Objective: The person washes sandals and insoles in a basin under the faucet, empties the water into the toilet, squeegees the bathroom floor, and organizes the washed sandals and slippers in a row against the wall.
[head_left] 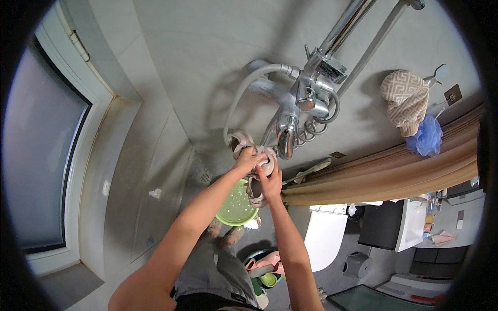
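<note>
1. Shoes (256, 193), in the head view: held just left of the tap (285, 142), above the basin (237, 222), apparently so that drips land there.
2. Left hand (246, 160): fingers grasping them from the left.
3. Right hand (271, 182): fingers grasping from the right, probably to steady them.

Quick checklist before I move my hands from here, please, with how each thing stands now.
1. Left hand on the pale footwear: ok, gripping.
2. Right hand on the pale footwear: ok, gripping.
3. Green basin below the hands holds water: ok.
4. Chrome tap shut off: cannot tell.
5. Shower hose apart from the footwear: cannot tell, they overlap in view.
6. Floor beside the feet free of things: not ok, a tub of pink and green items stands close by.
</note>
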The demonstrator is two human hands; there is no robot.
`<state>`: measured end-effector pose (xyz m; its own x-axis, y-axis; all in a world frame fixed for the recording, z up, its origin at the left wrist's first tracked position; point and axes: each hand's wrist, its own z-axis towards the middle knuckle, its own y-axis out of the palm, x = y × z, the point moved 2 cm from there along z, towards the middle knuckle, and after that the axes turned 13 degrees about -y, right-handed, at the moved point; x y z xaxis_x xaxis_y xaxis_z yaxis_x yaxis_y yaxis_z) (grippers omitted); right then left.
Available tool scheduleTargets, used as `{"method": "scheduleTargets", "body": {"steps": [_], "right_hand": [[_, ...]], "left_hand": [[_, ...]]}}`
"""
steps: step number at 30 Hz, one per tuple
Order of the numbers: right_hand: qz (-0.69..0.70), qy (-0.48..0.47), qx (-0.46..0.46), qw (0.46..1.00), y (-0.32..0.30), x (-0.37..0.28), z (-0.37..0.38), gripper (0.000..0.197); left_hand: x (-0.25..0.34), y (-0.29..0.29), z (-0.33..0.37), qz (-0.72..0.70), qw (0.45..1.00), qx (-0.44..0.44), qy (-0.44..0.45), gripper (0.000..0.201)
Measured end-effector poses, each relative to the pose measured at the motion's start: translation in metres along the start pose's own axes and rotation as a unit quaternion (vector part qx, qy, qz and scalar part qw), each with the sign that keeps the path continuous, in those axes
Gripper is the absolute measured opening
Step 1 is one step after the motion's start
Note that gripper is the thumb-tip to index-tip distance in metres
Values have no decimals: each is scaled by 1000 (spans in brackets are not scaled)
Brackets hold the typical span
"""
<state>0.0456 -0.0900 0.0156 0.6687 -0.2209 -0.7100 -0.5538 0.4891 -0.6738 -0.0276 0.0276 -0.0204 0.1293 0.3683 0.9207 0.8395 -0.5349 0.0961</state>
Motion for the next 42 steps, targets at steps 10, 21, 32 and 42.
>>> {"method": "scheduleTargets", "body": {"steps": [10, 21, 32, 42], "right_hand": [[408, 197, 51, 890, -22, 65, -20, 48], [-9, -51, 67, 996, -43, 3, -53, 59], [-50, -23, 109, 993, -45, 6, -70, 62], [179, 20, 131, 975, -27, 34, -53, 50]], "left_hand": [[72, -21, -56, 203, 954, 182, 124, 20], [9, -16, -2, -131, 944, -187, -237, 31], [-1, 39, 4, -191, 971, 142, -6, 26], [12, -6, 14, 169, 982, -77, -17, 49]]}}
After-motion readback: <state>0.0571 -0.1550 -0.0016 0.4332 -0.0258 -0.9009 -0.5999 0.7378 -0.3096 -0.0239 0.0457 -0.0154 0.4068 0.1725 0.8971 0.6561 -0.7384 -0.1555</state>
